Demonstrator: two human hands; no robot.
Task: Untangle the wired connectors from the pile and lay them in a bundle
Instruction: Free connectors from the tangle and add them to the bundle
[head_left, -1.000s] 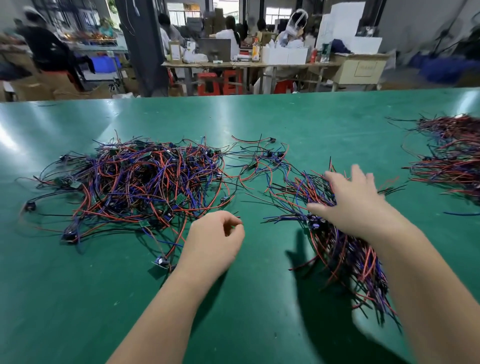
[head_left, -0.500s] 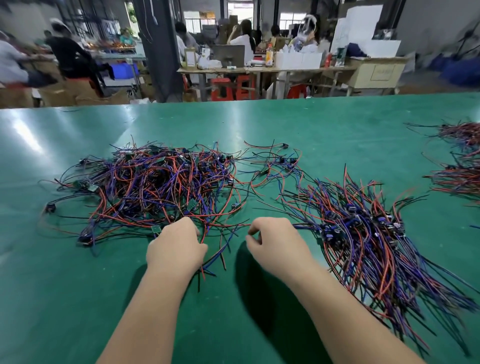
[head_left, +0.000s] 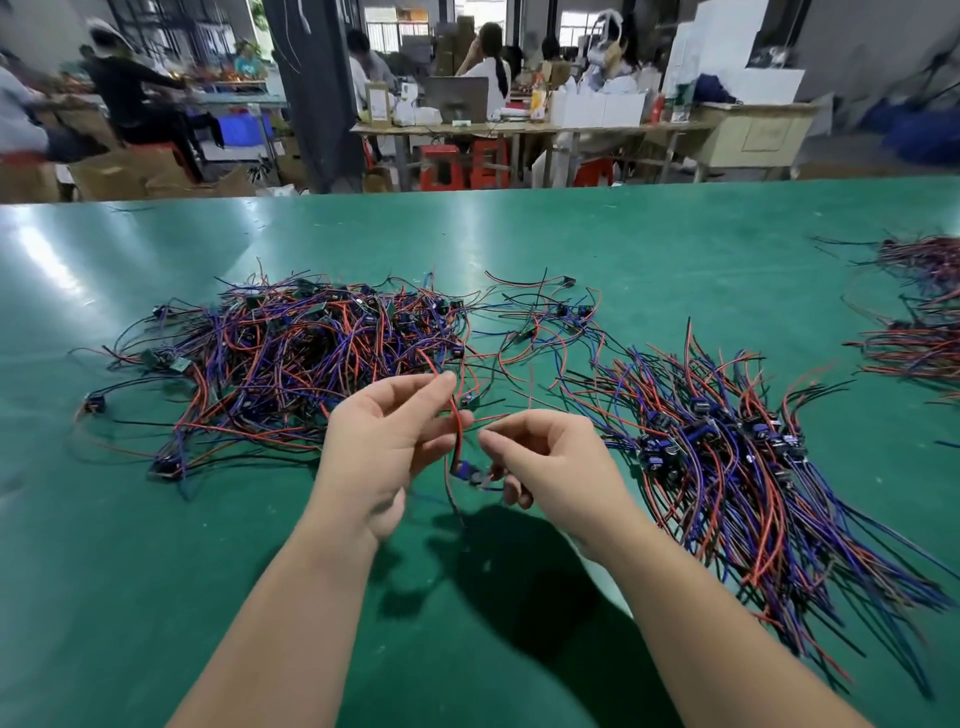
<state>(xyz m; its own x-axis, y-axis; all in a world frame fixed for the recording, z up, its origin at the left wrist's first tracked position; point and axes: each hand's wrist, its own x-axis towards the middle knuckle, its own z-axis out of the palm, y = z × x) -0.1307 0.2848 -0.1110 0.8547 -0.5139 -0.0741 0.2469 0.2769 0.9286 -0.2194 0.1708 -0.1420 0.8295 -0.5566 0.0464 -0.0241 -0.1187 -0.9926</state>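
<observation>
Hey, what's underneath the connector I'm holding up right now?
Below the held connector lies bare green table, darkened by the hands' shadow, with its black wire dangling down. The right hand and left hand cover the table beside it.

A glossy green surface (head_left: 519, 234) filled the foreground, with pale glare (head_left: 44, 254) on its left part. Beyond its far edge stood a dark pillar (head_left: 317, 93), and right of it a long wooden table (head_left: 519, 129) loaded with white boxes (head_left: 597, 109) and a monitor (head_left: 457, 98), with red stools (head_left: 441, 166) under it. A beige cabinet (head_left: 753, 135) stood at that table's right end, below stacked white blocks (head_left: 727, 47) and a grey wall (head_left: 857, 41). Cardboard boxes (head_left: 119, 176) lay at left, near a blue crate (head_left: 244, 130). Several people (head_left: 135, 98) sat further back. Daylight came through windows (head_left: 395, 21) in the far wall.
</observation>
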